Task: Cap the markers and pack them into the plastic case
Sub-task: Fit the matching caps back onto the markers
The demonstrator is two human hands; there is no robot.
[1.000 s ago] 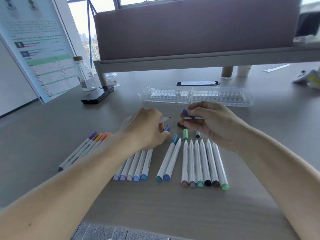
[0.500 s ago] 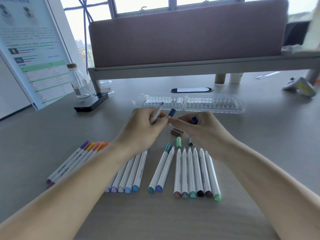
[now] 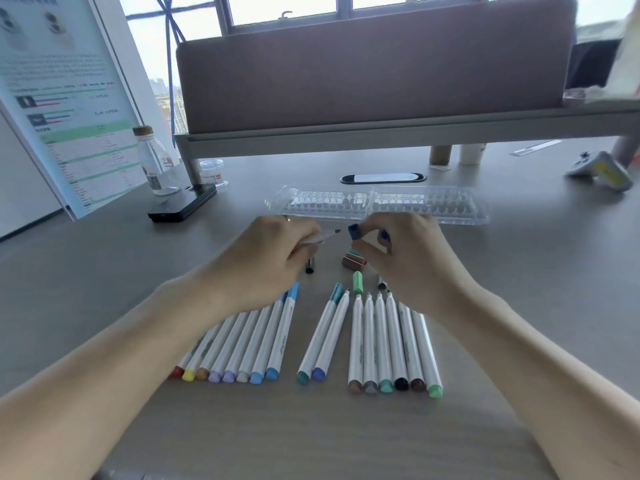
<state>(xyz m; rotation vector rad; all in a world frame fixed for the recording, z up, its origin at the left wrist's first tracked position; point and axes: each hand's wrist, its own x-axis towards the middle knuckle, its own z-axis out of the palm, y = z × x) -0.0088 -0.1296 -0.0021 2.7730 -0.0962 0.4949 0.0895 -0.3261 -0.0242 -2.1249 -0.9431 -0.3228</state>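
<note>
Bright backlight from window [image 3: 284, 8]; soft shadows; wide-angle edge distortion.

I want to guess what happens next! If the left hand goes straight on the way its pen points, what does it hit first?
Probably the dark blue cap, pinched in the right hand just ahead of the tip of the marker that the left hand holds. Depth is hard to judge.

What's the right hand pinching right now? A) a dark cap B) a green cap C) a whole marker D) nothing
A: the right hand pinches a dark cap close to the bare tip of the marker that the left hand holds.
</note>
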